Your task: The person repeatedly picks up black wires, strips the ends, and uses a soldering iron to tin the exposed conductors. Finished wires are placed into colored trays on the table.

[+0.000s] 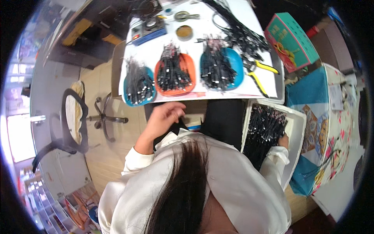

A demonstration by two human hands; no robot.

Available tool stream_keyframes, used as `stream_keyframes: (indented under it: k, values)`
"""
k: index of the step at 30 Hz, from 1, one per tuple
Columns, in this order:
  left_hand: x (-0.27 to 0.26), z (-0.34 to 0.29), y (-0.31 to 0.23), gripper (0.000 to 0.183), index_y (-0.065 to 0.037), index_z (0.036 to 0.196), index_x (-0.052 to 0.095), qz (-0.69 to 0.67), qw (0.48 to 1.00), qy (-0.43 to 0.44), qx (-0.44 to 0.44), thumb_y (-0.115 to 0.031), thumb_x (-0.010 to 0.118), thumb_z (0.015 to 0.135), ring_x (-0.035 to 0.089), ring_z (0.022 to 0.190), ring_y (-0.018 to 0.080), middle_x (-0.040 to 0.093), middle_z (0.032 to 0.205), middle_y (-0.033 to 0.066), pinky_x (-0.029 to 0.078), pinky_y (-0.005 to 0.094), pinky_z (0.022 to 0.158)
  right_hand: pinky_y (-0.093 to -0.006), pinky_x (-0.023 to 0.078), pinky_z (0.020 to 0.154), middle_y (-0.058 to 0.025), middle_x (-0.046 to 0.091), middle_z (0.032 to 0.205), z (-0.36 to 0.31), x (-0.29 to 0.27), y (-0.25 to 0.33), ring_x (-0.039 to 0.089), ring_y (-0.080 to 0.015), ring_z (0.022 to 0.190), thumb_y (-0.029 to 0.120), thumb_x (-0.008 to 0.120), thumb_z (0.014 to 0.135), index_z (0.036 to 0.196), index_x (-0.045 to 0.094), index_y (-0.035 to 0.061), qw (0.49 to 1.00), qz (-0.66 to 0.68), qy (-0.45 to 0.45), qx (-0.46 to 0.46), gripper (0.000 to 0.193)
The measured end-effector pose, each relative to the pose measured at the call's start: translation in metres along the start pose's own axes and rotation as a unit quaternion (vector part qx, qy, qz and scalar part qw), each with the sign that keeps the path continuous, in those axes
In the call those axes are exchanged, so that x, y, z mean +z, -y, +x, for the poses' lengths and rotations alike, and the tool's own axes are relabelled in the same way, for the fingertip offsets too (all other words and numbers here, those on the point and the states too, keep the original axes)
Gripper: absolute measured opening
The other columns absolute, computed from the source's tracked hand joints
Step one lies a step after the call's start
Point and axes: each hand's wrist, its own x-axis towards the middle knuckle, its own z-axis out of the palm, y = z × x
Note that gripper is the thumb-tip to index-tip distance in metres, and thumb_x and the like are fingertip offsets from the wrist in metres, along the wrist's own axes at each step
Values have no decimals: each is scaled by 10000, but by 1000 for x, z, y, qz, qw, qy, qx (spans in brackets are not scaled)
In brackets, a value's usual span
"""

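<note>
My left hand [165,117] hovers over my lap, just below the near table edge. Its fingers are loosely curled and apart, with nothing seen in them. On my right, my right hand [284,141] reaches into a white box [295,134], at the side of a heap of short black cables [267,126] with small silver ends. Its fingers are hidden, so any hold on a cable does not show. Along the table's near side, bundles of similar cables lie in a blue tray [149,73], an orange tray [188,64] and a second blue tray [236,66].
On the white table [198,29] are yellow-handled pliers [257,80], a round tin [184,32], a blue-based device [150,33] and longer black cables [243,37]. A green-and-pink carton [291,42] stands right. An office chair [103,117] is on the left.
</note>
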Motion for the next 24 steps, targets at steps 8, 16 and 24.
stream_keyframes:
  k: [8,16,24]
  values:
    - [-97,31,12,121,-5,944,620,346,827,-424,128,-82,612,850,579,787,348,596,841,160,468,417,701,-449,477,635,-194,652,754,-69,-144,130,634,-384,719,200,535,898,912,626,-4,998,54,7,19,224]
    - [-109,56,28,91,-18,849,577,390,810,-420,127,-62,645,809,558,778,367,566,824,165,459,442,685,-370,464,598,-150,626,716,-167,-194,387,617,-294,643,153,583,885,913,605,13,918,223,-5,-328,144]
    - [-116,42,-2,58,18,971,483,294,715,-508,381,21,504,918,531,771,265,578,909,146,446,345,715,-444,500,700,-180,642,809,-148,-146,541,629,-375,775,144,620,833,844,595,-4,858,162,-60,-484,150]
